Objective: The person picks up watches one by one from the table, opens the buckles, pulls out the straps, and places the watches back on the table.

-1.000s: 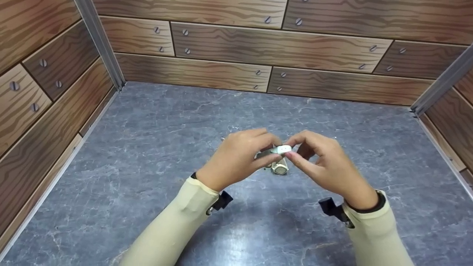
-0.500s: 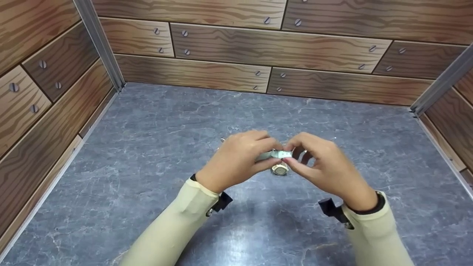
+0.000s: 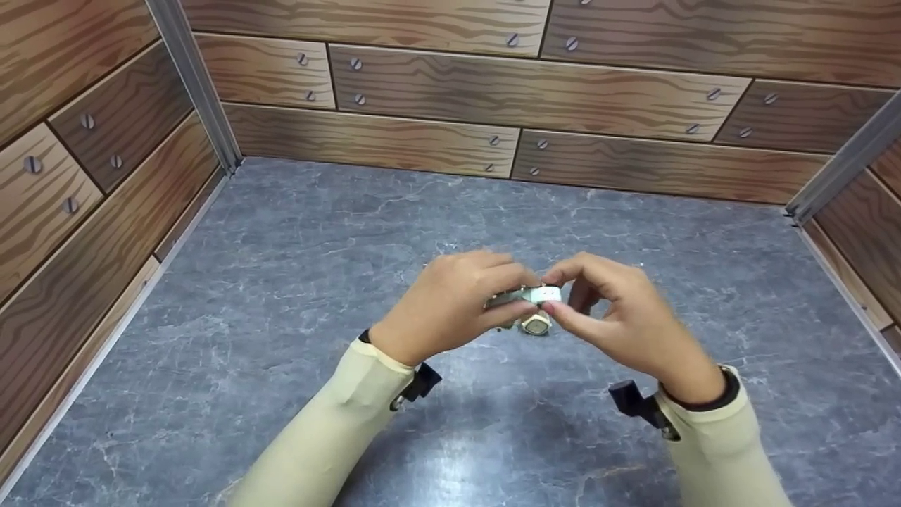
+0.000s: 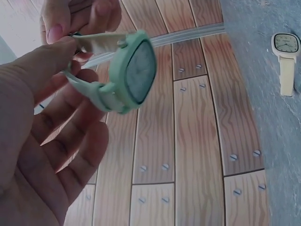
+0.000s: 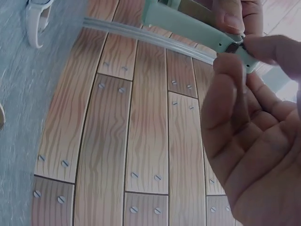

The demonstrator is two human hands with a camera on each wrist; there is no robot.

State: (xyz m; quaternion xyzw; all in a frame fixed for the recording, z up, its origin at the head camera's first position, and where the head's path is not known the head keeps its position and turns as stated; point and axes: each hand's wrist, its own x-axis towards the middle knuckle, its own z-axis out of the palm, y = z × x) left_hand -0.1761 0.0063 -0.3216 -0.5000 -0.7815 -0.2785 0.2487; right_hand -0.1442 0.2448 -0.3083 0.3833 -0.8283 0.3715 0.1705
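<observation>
Both hands hold a mint green wristwatch (image 4: 123, 63) in the air, its strap bent into a loop. My left hand (image 3: 461, 299) pinches the strap between thumb and fingers, the other fingers loosely curled below. With thumb and index fingertips, my right hand (image 3: 623, 313) pinches the strap's pale, holed end (image 3: 549, 293). In the right wrist view, a small metal buckle (image 5: 232, 47) shows between the fingertips of both hands. The square watch face (image 4: 142, 71) points away from the left palm. Fingers partly hide the strap where it meets the buckle.
A cream watch (image 4: 286, 43) with a square face lies on the grey marbled table (image 3: 338, 232), just beyond the hands. A pale watch strap (image 5: 34, 21) shows on the table in the right wrist view. Wood-patterned walls (image 3: 422, 77) enclose the back and sides.
The hands and the green watch have come slightly lower since a second ago. The strap's pale end tilted towards the camera, then partly back; both hands keep their pinch.
</observation>
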